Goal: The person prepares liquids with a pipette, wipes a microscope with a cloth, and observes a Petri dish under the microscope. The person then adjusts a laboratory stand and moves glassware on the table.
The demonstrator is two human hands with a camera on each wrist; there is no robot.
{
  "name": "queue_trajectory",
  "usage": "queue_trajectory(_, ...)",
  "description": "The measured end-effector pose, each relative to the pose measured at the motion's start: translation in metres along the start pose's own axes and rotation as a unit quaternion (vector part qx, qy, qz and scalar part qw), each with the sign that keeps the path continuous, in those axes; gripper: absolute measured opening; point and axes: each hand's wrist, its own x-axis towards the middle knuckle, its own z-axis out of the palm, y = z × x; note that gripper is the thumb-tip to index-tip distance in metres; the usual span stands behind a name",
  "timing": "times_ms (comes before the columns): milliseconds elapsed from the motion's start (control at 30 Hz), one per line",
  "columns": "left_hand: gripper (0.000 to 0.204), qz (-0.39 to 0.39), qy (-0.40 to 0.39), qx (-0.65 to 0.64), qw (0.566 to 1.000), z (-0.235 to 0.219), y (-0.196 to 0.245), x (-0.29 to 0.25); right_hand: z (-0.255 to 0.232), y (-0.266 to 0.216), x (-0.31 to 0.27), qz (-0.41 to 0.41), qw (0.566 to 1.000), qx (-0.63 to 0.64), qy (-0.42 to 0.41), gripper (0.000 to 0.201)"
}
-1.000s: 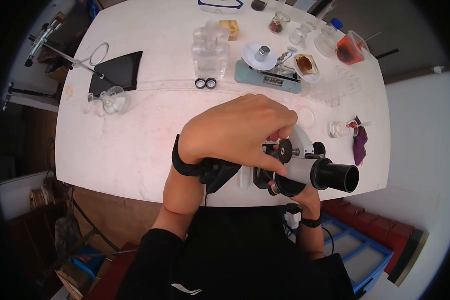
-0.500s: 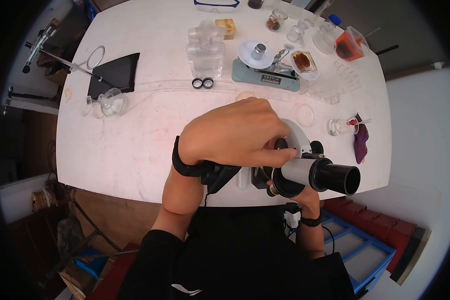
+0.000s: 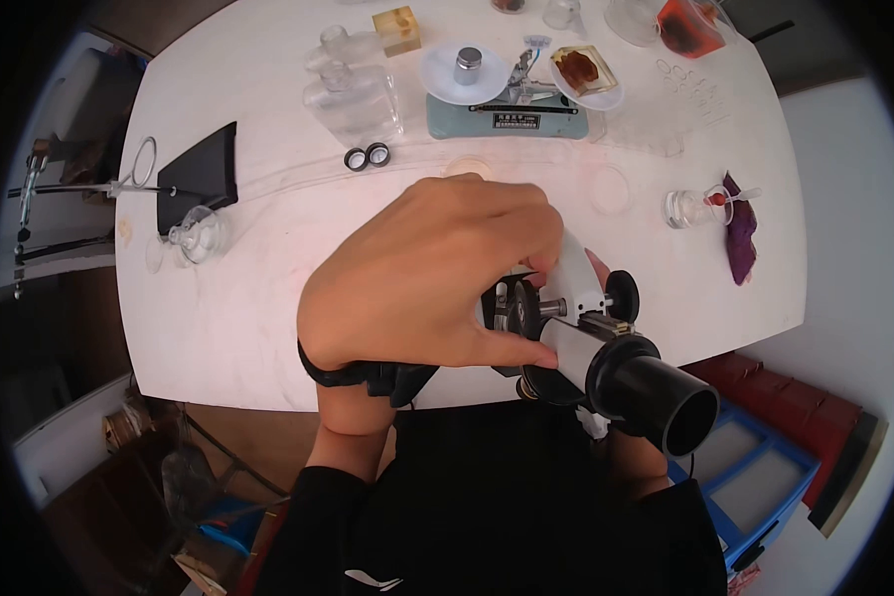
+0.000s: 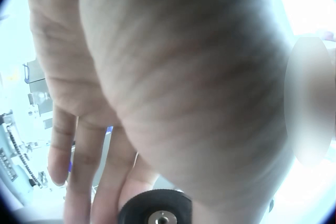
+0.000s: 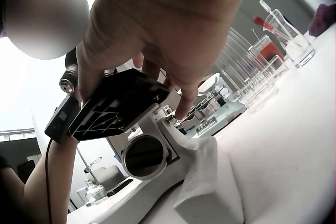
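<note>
A microscope [image 3: 571, 343] with a black eyepiece tube and white arm stands before the person, its tube slanting toward the lower right in the head view. Over it arches the left hand [image 3: 437, 268], thumb laid along the tube and fingers bent around the focus knob [image 3: 522, 310]. The left wrist view shows that black knob [image 4: 157, 211] by the fingers. In the right wrist view the right hand [image 5: 168, 40] reaches over the black stage [image 5: 123, 103] and grips the microscope around its stage and lenses. Below are the mirror [image 5: 144, 155] and white base [image 5: 210, 187].
A balance [image 3: 502, 117] stands beyond the hands, bearing a metal weight [image 3: 468, 66] and a dish of brown material [image 3: 578, 72]. Two small black-rimmed eyepieces [image 3: 368, 157] lie by clear bottles [image 3: 353, 104]. At right is a beaker [image 3: 687, 209] with a dropper.
The head view has moved, and the microscope now looms larger. The left hand's fingers have shifted about the knob, its thumb still at the tube. The right hand is more hidden behind the tube.
</note>
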Motion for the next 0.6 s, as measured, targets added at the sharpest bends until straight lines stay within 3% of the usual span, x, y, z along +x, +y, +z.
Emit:
queue_trajectory(33,0.048,-0.003,-0.006,-0.004,1.0,0.0,0.0,0.001,0.025,0.058,-0.035,0.205,0.947,0.229,0.091,0.103)
queue_trajectory(67,0.049,-0.014,-0.002,0.004,1.0,0.0,0.0,0.001,0.027,0.056,-0.035,0.21,0.945,0.232,0.094,0.103)
queue_trajectory(233,0.051,-0.039,-0.012,0.002,0.999,-0.004,0.001,0.003,0.009,0.013,-0.005,0.018,0.998,0.048,0.033,0.107)
queue_trajectory(433,0.049,0.025,0.004,-0.013,1.0,0.0,-0.006,0.002,0.001,0.005,0.003,-0.022,0.998,-0.063,0.003,0.106)
queue_trajectory(600,0.048,0.028,-0.017,0.002,0.999,-0.001,-0.003,0.0,0.0,0.009,0.005,-0.045,0.998,-0.044,0.004,0.104)
